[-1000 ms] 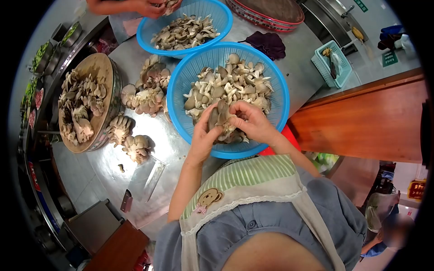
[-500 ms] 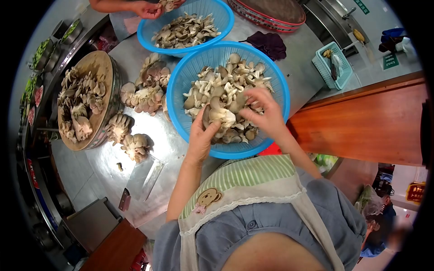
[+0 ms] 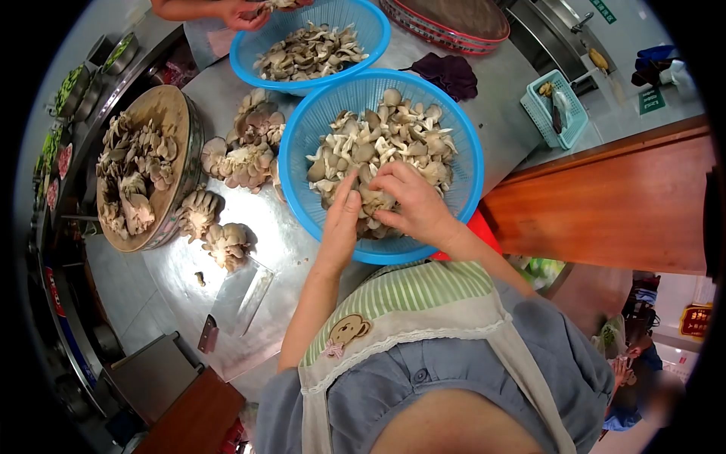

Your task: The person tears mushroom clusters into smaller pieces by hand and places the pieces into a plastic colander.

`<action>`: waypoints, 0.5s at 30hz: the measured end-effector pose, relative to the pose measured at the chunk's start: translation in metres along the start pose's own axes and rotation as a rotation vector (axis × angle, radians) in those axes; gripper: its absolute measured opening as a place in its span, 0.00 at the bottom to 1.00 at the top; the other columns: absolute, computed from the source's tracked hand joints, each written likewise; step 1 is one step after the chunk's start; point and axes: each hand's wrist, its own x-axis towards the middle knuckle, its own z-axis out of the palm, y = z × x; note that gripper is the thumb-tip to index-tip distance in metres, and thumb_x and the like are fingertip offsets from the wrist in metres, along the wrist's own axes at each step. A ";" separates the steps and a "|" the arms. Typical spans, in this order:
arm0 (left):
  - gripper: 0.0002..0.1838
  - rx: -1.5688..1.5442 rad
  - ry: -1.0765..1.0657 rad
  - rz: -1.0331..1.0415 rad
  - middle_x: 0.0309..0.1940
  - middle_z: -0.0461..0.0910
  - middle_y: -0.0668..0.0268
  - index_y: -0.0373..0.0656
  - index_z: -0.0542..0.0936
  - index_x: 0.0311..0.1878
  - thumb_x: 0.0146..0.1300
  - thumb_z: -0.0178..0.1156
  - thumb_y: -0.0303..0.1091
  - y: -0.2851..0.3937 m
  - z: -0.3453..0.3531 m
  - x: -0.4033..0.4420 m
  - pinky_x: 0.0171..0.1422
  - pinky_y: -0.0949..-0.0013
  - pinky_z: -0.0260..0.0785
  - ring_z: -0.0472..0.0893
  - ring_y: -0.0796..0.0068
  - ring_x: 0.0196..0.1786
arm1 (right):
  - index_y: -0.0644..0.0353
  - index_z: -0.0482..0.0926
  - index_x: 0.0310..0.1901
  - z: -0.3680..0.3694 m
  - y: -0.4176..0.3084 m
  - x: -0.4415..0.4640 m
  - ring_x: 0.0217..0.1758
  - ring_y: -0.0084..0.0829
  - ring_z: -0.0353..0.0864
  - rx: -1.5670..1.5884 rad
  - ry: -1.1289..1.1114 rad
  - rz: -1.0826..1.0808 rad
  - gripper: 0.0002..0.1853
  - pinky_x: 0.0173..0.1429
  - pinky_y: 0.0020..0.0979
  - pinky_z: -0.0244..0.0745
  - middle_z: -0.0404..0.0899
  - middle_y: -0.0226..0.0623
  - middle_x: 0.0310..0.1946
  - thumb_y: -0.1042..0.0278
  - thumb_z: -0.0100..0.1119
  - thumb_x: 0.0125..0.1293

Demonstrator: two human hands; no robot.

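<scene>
Over the near side of a blue plastic basket (image 3: 293,204), both my hands close around a clump of oyster mushroom (image 3: 374,201). My left hand (image 3: 342,223) grips it from the left, its thumb upright and its other fingers partly hidden. From the right, my right hand (image 3: 414,203) has its fingers bent onto the same clump. Loose oyster mushroom pieces (image 3: 408,140) fill the basket below. Left of it on the metal table lie whole mushroom clusters (image 3: 246,163), with smaller clusters (image 3: 225,246) nearer me.
A cleaver (image 3: 253,301) lies on the metal table (image 3: 166,276) at my left. Mushrooms rest on a round wooden board (image 3: 170,113). Another person's hand (image 3: 246,13) works over a second blue basket (image 3: 378,45). A dark cloth (image 3: 446,76) lies behind my basket.
My right hand has moved left and down onto the clump, closer to my left hand. The clump has dropped lower and is now more covered by my fingers.
</scene>
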 end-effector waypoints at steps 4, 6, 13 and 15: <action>0.32 0.119 -0.019 0.032 0.69 0.70 0.57 0.36 0.58 0.79 0.81 0.45 0.47 0.001 0.001 0.000 0.68 0.67 0.70 0.75 0.69 0.66 | 0.62 0.76 0.42 0.000 0.000 0.001 0.50 0.46 0.76 -0.030 0.031 0.002 0.16 0.53 0.41 0.74 0.74 0.42 0.46 0.75 0.68 0.51; 0.31 0.094 -0.021 0.027 0.68 0.71 0.57 0.36 0.59 0.78 0.81 0.46 0.45 -0.003 -0.004 0.001 0.67 0.67 0.71 0.76 0.70 0.65 | 0.62 0.75 0.41 0.001 0.000 0.001 0.50 0.48 0.77 0.008 0.040 0.032 0.14 0.53 0.42 0.74 0.75 0.43 0.45 0.77 0.67 0.51; 0.27 0.161 -0.022 0.065 0.70 0.68 0.58 0.36 0.64 0.76 0.78 0.47 0.36 -0.007 -0.004 0.000 0.70 0.68 0.67 0.72 0.68 0.68 | 0.63 0.72 0.38 0.004 0.001 -0.004 0.45 0.42 0.76 0.049 0.061 0.080 0.12 0.50 0.37 0.75 0.73 0.41 0.41 0.79 0.62 0.52; 0.27 0.060 -0.009 0.050 0.69 0.70 0.59 0.36 0.64 0.76 0.78 0.47 0.35 -0.001 0.001 -0.001 0.67 0.69 0.70 0.75 0.70 0.66 | 0.63 0.72 0.38 0.005 0.009 -0.007 0.45 0.39 0.77 0.192 0.104 0.090 0.11 0.50 0.36 0.75 0.74 0.40 0.41 0.79 0.61 0.53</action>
